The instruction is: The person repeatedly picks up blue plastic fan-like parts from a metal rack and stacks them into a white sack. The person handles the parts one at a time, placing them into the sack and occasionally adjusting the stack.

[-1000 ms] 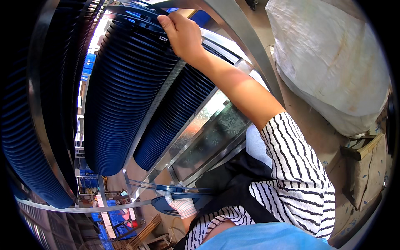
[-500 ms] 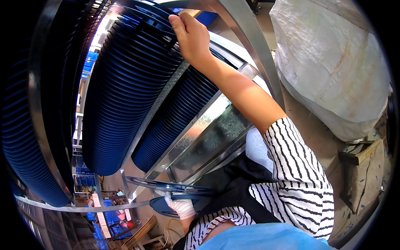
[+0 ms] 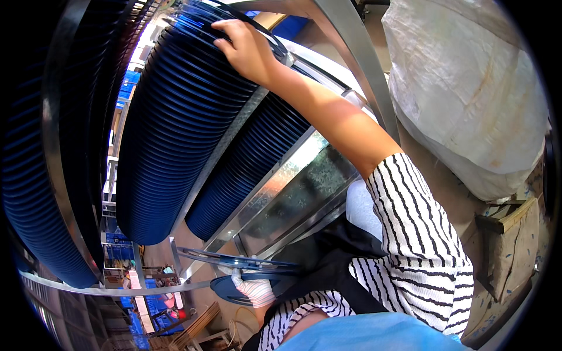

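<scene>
"Plainly, largest first: what do we log?"

"We have the metal rack (image 3: 355, 58), its frame curving past the right arm, and beyond it a large white sack (image 3: 462, 99)."

"Next, the rows?"

"We count dark blue discs packed edge to edge: a left row (image 3: 50, 234), a middle row (image 3: 181, 128) and a shorter-looking inner row (image 3: 252, 158). The middle row is the one at the right fingers."

"Which way does it lie from them?"

"We note its long axis slanting from the top of the view down and slightly left. The right hand (image 3: 249, 52) is at its upper end, so most of the row lies below and left of the fingertips. That hand is clearly the nearer to this end; the left is well apart, below and right of the row's lower end."

"And smaller, the held discs (image 3: 275, 265)?"

"We see at least two, in front of the black apron (image 3: 316, 257), gripped by the left hand (image 3: 254, 291) in its pale glove."

"Finger state, right?"

"Bare, thumb and forefinger parted over the end discs' rims. Whether they pinch one, we cannot tell."
</scene>
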Tool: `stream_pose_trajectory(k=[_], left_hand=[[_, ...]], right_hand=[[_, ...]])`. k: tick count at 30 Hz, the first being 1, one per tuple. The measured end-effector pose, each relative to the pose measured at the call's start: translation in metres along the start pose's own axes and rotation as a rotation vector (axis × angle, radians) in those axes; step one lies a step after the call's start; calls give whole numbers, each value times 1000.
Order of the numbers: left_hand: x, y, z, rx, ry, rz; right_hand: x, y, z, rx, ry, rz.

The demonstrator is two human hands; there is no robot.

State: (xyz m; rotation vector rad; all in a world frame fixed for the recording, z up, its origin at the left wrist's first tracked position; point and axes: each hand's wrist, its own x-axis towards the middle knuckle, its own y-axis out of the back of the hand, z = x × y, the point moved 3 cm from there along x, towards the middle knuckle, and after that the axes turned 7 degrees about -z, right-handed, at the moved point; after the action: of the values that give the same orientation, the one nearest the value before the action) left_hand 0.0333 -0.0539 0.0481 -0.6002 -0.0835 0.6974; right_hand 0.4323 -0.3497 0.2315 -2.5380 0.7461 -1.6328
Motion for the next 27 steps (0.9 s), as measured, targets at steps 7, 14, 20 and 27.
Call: stream_pose_trajectory(k=[7,14,20,27], left_hand=[[3,0,0,-45,-4,35],[9,16,1,53,51,9],[0,-3,-3,33,15,52],[5,15,-2,-23,58,32]], right_hand=[[-13,25,9,-20,-140,20],[-28,15,17,-413,-163,-303],[-44,1,38,-409,-262,-499],[-34,-7,13,-210,-73,-400]])
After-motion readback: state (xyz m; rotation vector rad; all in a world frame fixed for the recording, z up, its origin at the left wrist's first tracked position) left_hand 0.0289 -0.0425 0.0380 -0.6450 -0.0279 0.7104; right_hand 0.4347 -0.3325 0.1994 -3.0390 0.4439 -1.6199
